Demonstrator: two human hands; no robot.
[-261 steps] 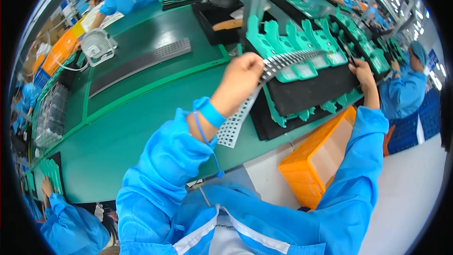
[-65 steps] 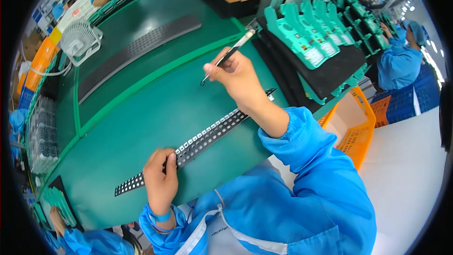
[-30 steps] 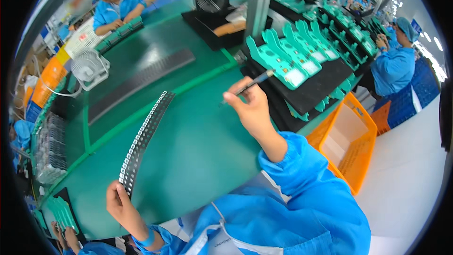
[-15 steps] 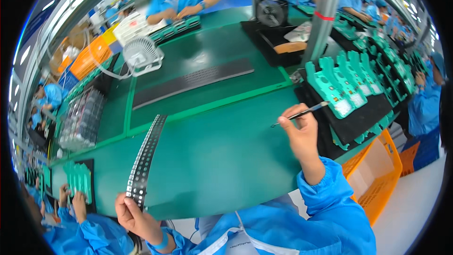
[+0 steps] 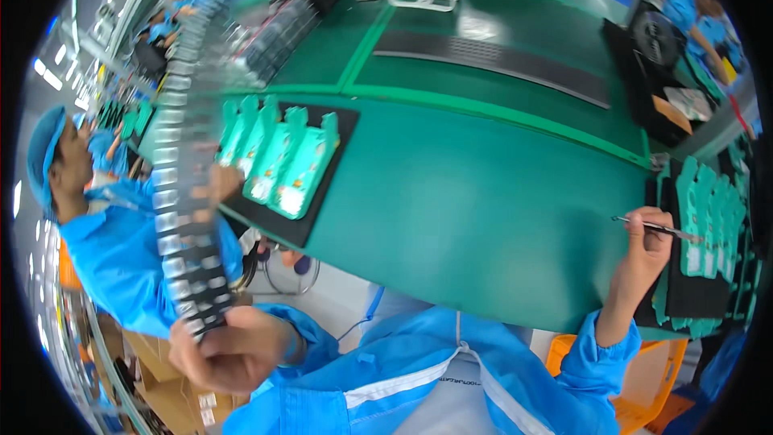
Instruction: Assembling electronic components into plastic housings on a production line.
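head view first: what is the largest thing before you?

your green worktable (image 5: 451,201), spread across the middle. next comes the co-worker (image 5: 121,266) in blue at your left, then the orange crate (image 5: 558,353), low by your right sleeve (image 5: 596,370).

and on that table?

a black mat (image 5: 336,165) lies toward your left, with a row of green moulded pieces (image 5: 310,161) on it. the co-worker's hand (image 5: 225,183) is at their edge; you can't tell whether it touches. at your far right, a second mat (image 5: 696,298) bears more green pieces (image 5: 694,209).

where is your strip?

your long perforated strip (image 5: 173,193), black and silvery, stands raised at far left, across your view of the co-worker, its upper end badly blurred. your left hand (image 5: 229,350) pinches its lower end.

and your other hand?

your right hand (image 5: 648,246) grips a slender tool (image 5: 680,234) like a pen, near the second mat. its thin tip points left over the table, well apart from the strip.
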